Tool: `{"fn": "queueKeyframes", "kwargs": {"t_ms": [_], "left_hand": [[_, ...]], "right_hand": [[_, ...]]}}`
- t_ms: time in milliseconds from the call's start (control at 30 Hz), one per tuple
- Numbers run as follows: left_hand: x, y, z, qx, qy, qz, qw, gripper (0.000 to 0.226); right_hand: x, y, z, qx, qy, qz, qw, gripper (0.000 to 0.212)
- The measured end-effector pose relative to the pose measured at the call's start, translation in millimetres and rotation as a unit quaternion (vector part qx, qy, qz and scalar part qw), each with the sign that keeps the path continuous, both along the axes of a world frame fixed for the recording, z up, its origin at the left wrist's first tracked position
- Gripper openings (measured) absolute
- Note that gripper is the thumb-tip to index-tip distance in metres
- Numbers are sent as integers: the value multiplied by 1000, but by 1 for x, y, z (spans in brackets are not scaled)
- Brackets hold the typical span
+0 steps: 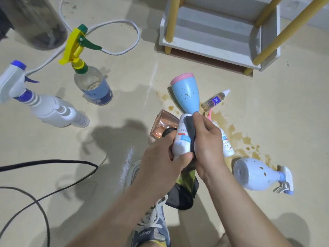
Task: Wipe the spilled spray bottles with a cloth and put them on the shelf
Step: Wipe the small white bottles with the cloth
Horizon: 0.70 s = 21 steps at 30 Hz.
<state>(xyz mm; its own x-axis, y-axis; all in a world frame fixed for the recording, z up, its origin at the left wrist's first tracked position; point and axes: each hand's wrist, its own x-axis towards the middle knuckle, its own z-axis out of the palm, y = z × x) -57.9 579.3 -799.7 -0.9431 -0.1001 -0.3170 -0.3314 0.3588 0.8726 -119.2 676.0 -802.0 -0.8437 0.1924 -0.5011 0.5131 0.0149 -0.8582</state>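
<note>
My left hand (158, 164) grips a small white bottle (180, 138) with a blue label by its lower end. My right hand (206, 141) presses a dark grey cloth (189, 129) against the bottle's side; the cloth hangs down below both hands. Around them, in a brown spill (240, 138) on the floor, lie a light blue bottle with a pink base (187, 93), a small amber bottle (213, 101), a pinkish clear bottle (163, 124), another white bottle (227, 145) and a pale blue trigger sprayer (254, 175). The white shelf (210, 40) with yellow posts stands at the far right.
Standing at the left are a clear bottle with a yellow and green trigger (89, 75) and a white sprayer with a blue nozzle (44, 106). A white cable (114, 38) and black cables (41, 175) cross the floor. My shoe (151, 223) is below my hands.
</note>
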Motion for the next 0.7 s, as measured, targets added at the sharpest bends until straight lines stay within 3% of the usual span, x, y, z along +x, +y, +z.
{"fn": "queueKeyframes", "kwargs": {"t_ms": [67, 167, 267, 367, 433, 533, 600, 700], "left_hand": [[-8, -9, 2, 32, -7, -6, 999, 18], [-18, -22, 7, 197, -90, 12, 976, 21], [-26, -32, 10, 305, -179, -2, 935, 48], [-34, -39, 11, 335, -183, -27, 924, 62], [-38, -40, 9, 331, -157, 23, 930, 57], [-42, -39, 5, 301, -132, 148, 933, 50], [-40, -41, 4, 306, -119, 213, 920, 48], [-34, -43, 6, 353, -96, 289, 884, 42]], "right_hand": [[2, 1, 1, -2, -17, 41, 999, 41], [7, 11, -1, -60, -53, 74, 994, 28], [9, 15, 2, -102, -66, 140, 983, 27], [11, 18, 3, -125, -73, 168, 975, 40], [13, 20, 3, -80, -53, 199, 975, 50], [17, 21, 3, 52, 13, 267, 962, 43], [17, 26, 1, 87, 60, 228, 968, 46], [12, 25, -2, 40, 77, 95, 992, 73]]}}
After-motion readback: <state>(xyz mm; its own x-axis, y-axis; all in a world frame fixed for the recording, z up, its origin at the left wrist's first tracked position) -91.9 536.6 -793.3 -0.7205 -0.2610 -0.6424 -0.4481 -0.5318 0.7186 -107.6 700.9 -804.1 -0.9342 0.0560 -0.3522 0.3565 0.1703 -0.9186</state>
